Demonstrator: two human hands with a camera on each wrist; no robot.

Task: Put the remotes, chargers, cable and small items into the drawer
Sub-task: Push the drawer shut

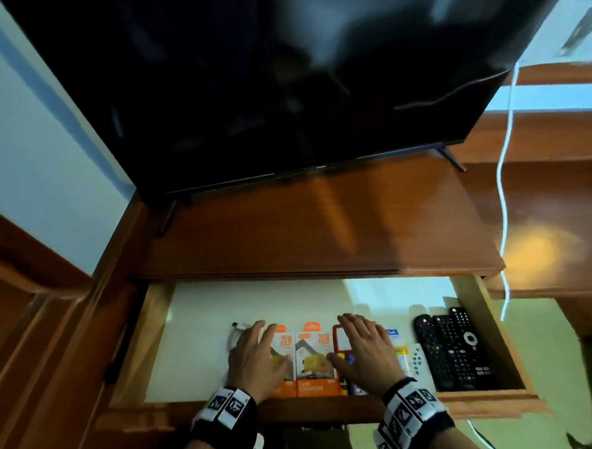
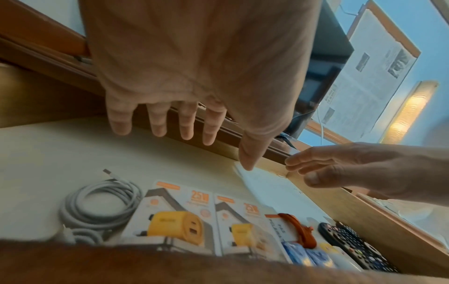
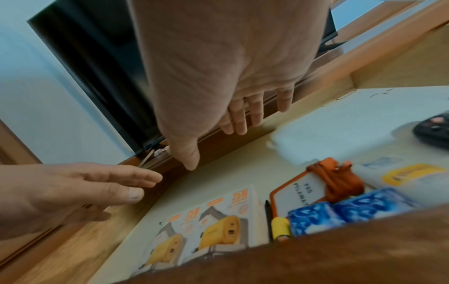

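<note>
Both hands, left [image 1: 258, 354] and right [image 1: 366, 353], hover spread and empty over the drawer [image 1: 484, 397]. Risk: a careless shove shut could jam the cable [image 2: 102, 205] or shift the chargers [image 2: 170, 221].

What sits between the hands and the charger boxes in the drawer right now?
Nothing visible. The left hand and right hand hover open above the charger boxes in the open drawer, with clear space beneath them.

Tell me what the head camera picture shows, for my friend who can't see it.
Two open hands, the left hand and the right hand, hover over an open wooden drawer. Inside lie a white cable, two orange charger boxes and three black remotes. A dark TV stands above.
</note>
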